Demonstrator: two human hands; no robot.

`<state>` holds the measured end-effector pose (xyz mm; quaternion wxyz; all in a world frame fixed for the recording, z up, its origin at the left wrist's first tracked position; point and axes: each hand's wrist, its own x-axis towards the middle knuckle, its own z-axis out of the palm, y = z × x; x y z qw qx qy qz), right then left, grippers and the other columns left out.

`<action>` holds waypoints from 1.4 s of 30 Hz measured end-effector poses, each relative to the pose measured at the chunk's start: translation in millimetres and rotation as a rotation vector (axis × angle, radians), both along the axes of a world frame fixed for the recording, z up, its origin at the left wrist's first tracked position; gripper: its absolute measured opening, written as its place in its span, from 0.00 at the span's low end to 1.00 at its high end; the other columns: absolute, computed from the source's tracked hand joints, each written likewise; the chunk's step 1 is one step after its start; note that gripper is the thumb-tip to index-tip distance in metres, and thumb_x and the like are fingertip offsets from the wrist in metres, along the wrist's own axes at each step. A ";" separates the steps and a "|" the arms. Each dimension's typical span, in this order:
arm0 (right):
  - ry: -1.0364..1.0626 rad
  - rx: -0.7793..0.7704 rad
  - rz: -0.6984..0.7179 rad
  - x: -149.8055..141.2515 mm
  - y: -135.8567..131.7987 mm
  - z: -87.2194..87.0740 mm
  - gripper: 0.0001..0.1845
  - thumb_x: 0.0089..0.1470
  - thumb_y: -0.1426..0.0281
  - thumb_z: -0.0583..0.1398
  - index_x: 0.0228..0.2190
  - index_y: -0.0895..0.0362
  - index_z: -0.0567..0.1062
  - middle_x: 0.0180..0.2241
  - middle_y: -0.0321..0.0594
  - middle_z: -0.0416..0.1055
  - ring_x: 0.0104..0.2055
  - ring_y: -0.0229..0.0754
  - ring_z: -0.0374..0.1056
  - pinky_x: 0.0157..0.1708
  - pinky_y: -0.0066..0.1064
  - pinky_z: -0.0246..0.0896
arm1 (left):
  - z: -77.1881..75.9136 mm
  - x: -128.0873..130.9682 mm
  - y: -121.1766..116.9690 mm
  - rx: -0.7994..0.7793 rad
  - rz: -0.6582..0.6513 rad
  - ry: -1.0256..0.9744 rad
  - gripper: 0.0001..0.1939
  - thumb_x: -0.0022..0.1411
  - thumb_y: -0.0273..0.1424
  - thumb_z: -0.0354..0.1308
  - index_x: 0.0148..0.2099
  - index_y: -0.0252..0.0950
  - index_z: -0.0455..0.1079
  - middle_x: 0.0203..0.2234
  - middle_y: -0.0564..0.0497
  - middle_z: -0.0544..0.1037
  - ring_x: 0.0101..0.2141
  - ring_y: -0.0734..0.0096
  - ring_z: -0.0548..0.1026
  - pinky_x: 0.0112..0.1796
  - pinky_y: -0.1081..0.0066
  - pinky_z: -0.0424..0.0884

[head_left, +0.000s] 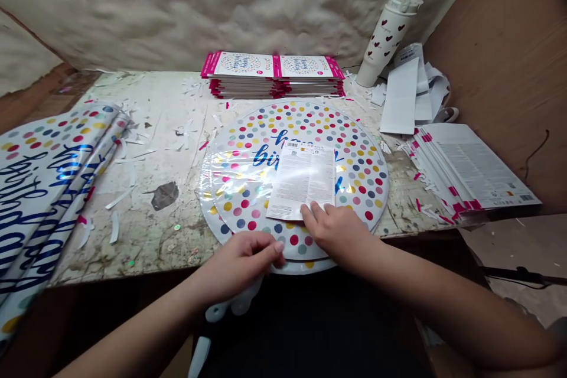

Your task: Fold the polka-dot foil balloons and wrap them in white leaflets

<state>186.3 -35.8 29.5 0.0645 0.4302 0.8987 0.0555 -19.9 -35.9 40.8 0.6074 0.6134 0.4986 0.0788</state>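
Observation:
A flat round foil balloon (358, 159) with coloured dots and blue lettering lies on the worktable, with at least one more beneath it. On top rests a white printed card (301, 180), small text and a barcode facing up. My right hand (334, 227) has its fingertips on the card's lower right edge; the thumb is hidden. At the balloon's near edge, my left hand (248, 260) has curled fingers, and what they grip, if anything, is hidden. Below it shows a white piece (215, 313) that I cannot make out.
Pink-edged cards (274, 80) are stacked at the back. A white heart-patterned tumbler (383, 41) stands near paper scraps (401, 94). More printed cards (473, 165) lie at right. Folded dotted foil balloons (48, 189) overhang the left front edge. Paper clippings litter the worktable (150, 159).

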 end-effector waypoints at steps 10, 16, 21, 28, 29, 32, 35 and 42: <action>0.395 0.292 0.162 -2.9 -15.3 5.5 0.16 0.57 0.78 0.50 0.44 0.69 0.71 0.37 0.53 0.73 0.34 0.48 0.63 0.30 0.40 0.59 | -17.2 35.4 8.9 -0.472 0.811 -0.663 0.04 0.56 0.24 0.58 0.33 0.33 0.64 0.22 0.52 0.74 0.25 0.74 0.74 0.28 0.75 0.72; 0.502 0.254 0.130 0.2 -18.8 2.5 0.16 0.55 0.79 0.51 0.45 0.69 0.70 0.37 0.53 0.72 0.34 0.47 0.63 0.32 0.40 0.61 | -17.0 34.7 9.9 -0.615 0.846 -0.810 0.04 0.58 0.29 0.55 0.35 0.33 0.69 0.27 0.51 0.77 0.28 0.72 0.75 0.34 0.68 0.73; 0.913 -0.142 -0.020 6.5 -5.4 5.6 0.21 0.54 0.69 0.57 0.50 0.59 0.65 0.40 0.45 0.70 0.39 0.42 0.65 0.39 0.34 0.64 | -13.5 27.1 13.2 -0.340 0.659 -0.619 0.14 0.56 0.36 0.58 0.31 0.28 0.73 0.22 0.46 0.77 0.26 0.68 0.75 0.30 0.71 0.72; 1.218 -0.301 -0.152 -20.3 13.0 0.8 0.07 0.54 0.75 0.55 0.33 0.55 0.72 0.31 0.38 0.72 0.36 0.38 0.68 0.38 0.31 0.64 | -11.7 33.8 11.5 -0.274 0.640 -0.544 0.15 0.51 0.40 0.61 0.27 0.31 0.70 0.20 0.49 0.76 0.25 0.67 0.76 0.29 0.71 0.71; 1.274 -0.346 -0.197 -17.1 14.2 3.1 0.06 0.54 0.74 0.55 0.33 0.56 0.72 0.31 0.38 0.72 0.35 0.38 0.68 0.36 0.30 0.65 | -12.8 33.8 11.9 -0.276 0.662 -0.538 0.14 0.51 0.40 0.60 0.27 0.32 0.70 0.20 0.49 0.76 0.24 0.67 0.76 0.28 0.71 0.71; 1.229 -0.586 -0.274 17.1 15.4 14.6 0.04 0.53 0.69 0.57 0.31 0.56 0.71 0.28 0.36 0.72 0.31 0.37 0.69 0.30 0.28 0.66 | -15.3 30.1 14.8 -0.269 0.697 -0.528 0.13 0.53 0.39 0.60 0.32 0.32 0.70 0.22 0.49 0.77 0.24 0.67 0.76 0.27 0.71 0.72; 0.743 -0.633 -0.204 65.6 11.1 22.5 0.07 0.48 0.64 0.62 0.30 0.54 0.75 0.28 0.37 0.73 0.28 0.41 0.70 0.27 0.31 0.67 | -13.5 26.2 18.0 -0.265 0.672 -0.531 0.15 0.51 0.34 0.62 0.40 0.32 0.69 0.28 0.48 0.78 0.26 0.65 0.77 0.29 0.68 0.73; 0.633 0.140 -0.068 73.3 38.3 3.1 0.17 0.54 0.72 0.55 0.47 0.57 0.71 0.43 0.51 0.71 0.42 0.50 0.68 0.39 0.43 0.65 | 8.3 23.8 29.3 -0.247 0.512 -0.656 0.18 0.54 0.38 0.60 0.45 0.35 0.67 0.34 0.46 0.77 0.31 0.64 0.76 0.32 0.66 0.72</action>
